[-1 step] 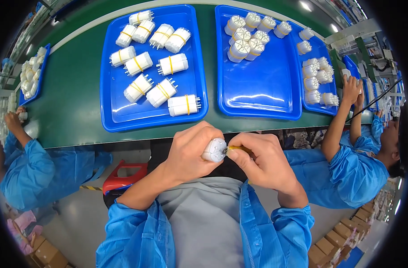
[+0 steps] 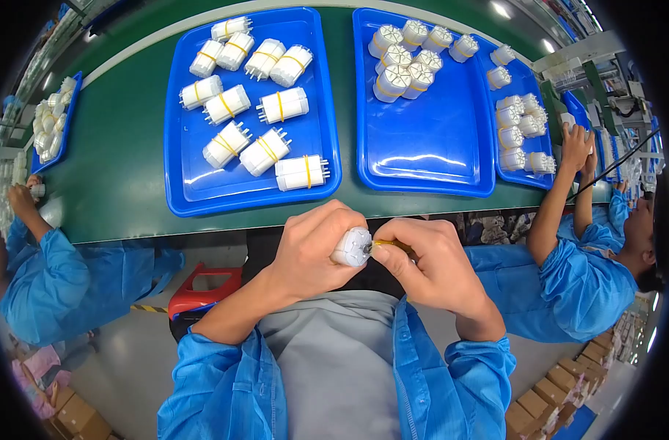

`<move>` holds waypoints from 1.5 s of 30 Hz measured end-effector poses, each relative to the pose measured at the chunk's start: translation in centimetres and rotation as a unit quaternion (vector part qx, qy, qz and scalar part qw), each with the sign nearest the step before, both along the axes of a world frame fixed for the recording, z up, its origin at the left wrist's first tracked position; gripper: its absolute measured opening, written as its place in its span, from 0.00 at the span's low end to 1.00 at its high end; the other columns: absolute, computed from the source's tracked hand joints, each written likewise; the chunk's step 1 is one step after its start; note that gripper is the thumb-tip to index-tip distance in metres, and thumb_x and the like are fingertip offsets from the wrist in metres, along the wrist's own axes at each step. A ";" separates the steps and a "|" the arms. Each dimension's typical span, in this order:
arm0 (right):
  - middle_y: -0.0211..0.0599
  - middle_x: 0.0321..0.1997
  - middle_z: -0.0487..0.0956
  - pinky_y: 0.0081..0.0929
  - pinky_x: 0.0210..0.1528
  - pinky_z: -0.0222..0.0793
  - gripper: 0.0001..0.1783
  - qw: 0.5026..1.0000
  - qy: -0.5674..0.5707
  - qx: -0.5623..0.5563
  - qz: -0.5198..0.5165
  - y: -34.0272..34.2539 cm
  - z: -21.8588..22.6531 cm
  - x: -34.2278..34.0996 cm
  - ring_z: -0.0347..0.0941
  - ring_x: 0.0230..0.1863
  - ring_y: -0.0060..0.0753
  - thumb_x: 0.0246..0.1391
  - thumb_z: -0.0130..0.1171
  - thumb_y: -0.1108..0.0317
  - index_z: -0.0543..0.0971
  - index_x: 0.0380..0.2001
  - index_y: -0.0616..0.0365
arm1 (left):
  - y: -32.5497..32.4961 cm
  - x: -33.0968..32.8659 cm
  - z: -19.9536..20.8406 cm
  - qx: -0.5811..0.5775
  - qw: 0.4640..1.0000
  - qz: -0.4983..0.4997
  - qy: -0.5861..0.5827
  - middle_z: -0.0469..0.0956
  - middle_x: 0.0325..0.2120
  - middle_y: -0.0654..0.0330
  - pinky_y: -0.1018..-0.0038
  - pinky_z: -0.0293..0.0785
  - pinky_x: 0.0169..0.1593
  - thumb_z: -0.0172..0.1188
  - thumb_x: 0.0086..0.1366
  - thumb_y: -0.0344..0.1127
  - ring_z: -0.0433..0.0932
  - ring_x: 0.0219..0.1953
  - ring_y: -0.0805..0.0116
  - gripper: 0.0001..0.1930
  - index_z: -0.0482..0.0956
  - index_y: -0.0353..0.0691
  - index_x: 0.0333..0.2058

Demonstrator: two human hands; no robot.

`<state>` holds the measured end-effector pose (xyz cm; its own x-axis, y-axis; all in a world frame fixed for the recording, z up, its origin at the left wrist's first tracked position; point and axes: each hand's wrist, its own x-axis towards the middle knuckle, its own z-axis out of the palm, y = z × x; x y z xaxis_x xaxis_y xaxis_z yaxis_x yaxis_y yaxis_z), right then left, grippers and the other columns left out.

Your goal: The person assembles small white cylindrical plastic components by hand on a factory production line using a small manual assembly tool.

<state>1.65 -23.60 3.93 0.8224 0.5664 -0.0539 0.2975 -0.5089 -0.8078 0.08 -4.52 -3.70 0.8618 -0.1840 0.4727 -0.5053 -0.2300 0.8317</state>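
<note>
Just in front of the table edge, my left hand [image 2: 312, 246] is wrapped around a white cylindrical part [image 2: 351, 247], whose ridged round end faces right. My right hand [image 2: 437, 260] pinches a small yellow-handled tool [image 2: 394, 245] between thumb and fingers. Its dark tip meets the end of the cylinder; most of the tool is hidden in the hand, so its kind cannot be made out. Beyond my left hand, a blue tray [image 2: 174, 147] carries several similar white parts with yellow bands and prongs, lying on their sides.
A second blue tray [image 2: 429, 150] has banded white cylinders standing at its far end. Another blue tray [image 2: 525, 172] sits to its right. Co-workers in blue work at both sides, one with hands [image 2: 578, 150] raised over the table [image 2: 122, 161]. A red stool [image 2: 202, 290] stands below left.
</note>
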 end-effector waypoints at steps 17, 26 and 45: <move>0.48 0.23 0.76 0.43 0.29 0.67 0.11 0.993 0.088 -0.069 0.042 1.0 -0.7 1.3 0.74 0.28 0.55 0.59 0.56 0.63 0.79 0.30 0.60 | 0.2 0.2 -1.8 0.048 0.997 0.030 -0.059 0.75 0.24 0.56 0.67 0.72 0.26 0.70 0.45 0.25 0.77 0.25 0.56 0.15 0.75 0.37 0.32; 0.19 0.22 0.67 0.14 0.25 0.51 0.08 0.963 0.138 0.186 -0.135 -1.9 -1.2 1.8 0.57 0.24 0.08 0.61 0.58 0.68 0.78 0.36 0.63 | 6.7 2.0 3.2 0.039 0.973 0.224 0.032 0.77 0.34 0.50 0.61 0.73 0.38 0.67 0.54 0.31 0.78 0.36 0.50 0.19 0.74 0.36 0.43; 0.47 0.35 0.84 0.44 0.41 0.74 0.21 0.910 -0.247 -0.193 -0.273 -1.1 -2.6 15.4 0.80 0.41 0.52 0.47 0.67 0.56 0.80 0.46 0.48 | 11.5 3.6 2.3 0.195 0.891 0.406 -0.049 0.69 0.56 0.50 0.60 0.59 0.63 0.60 0.60 0.31 0.66 0.59 0.52 0.20 0.74 0.39 0.51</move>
